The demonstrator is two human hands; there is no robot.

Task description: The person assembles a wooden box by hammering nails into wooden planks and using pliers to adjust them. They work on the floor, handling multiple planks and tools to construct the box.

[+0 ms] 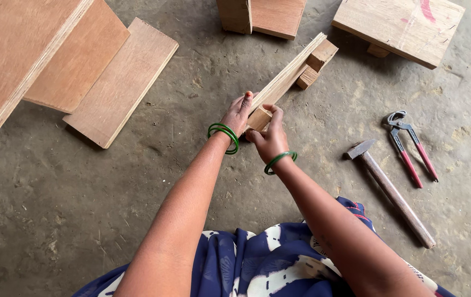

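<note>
Both hands, the left hand point(239, 113) and right hand point(268, 137), clasp the near end of a wooden strip point(285, 82) left of the hammer point(392, 192), apparently positioning its end block, which next needs steadying for nailing.

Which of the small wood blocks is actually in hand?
The small block at the near end of the long strip, pinched between left hand and right hand. The other two blocks sit untouched at the strip's far end.
</note>
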